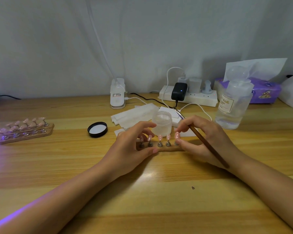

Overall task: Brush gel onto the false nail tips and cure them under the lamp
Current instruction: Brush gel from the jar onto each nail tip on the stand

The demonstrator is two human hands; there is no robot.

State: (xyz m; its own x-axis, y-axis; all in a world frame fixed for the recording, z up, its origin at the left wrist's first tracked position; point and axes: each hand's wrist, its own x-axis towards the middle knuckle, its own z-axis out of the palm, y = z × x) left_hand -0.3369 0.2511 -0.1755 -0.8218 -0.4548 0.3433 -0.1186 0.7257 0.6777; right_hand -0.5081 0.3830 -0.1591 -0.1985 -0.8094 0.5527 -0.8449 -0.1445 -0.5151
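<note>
A wooden strip (169, 149) at the table's middle carries several pink false nail tips (168, 137) on small metal stands. My left hand (132, 147) curls round the strip's left end, thumb at its front edge. My right hand (205, 141) holds a brown-handled brush (208, 146), bristle end pointing away, while its thumb and forefinger pinch the rightmost nail tip (177, 135). Just behind the strip stands an open frosted gel jar (161, 122). Two more strips of nail tips (24, 130) lie at the far left in purple light.
The jar's black lid (97, 129) lies left of the jar. White wipes (134, 114) sit behind it. A clear liquid bottle (233, 102) stands to the right, with a power strip (193, 97), a tissue box (265, 92) and a white clip lamp base (118, 93) at the back.
</note>
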